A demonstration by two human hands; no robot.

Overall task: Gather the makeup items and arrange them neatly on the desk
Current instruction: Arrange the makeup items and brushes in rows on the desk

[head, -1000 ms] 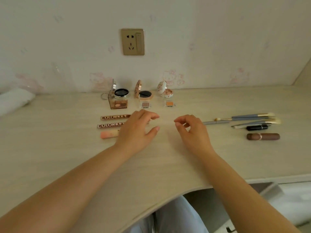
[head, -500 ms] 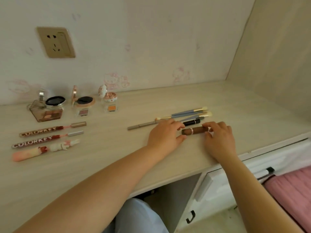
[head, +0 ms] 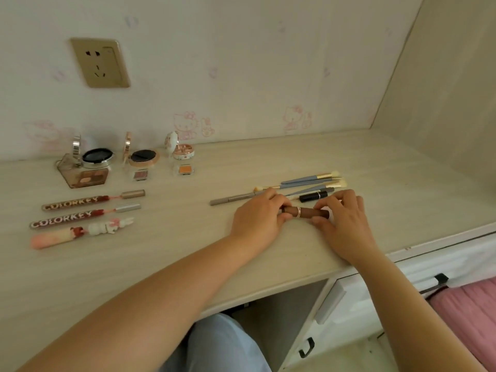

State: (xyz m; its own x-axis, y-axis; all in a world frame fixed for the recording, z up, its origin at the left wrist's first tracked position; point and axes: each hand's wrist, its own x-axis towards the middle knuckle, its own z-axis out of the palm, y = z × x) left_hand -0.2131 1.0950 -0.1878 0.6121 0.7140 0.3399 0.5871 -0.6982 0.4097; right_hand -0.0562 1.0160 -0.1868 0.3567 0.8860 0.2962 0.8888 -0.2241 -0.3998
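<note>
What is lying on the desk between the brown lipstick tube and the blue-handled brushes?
In the head view, a small black tube lies between the brown lipstick tube and the blue-handled brushes.

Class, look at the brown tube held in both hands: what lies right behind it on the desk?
Behind the brown tube lies a black tube, then blue-handled brushes. The left hand hides part of the brushes' handles.
</note>
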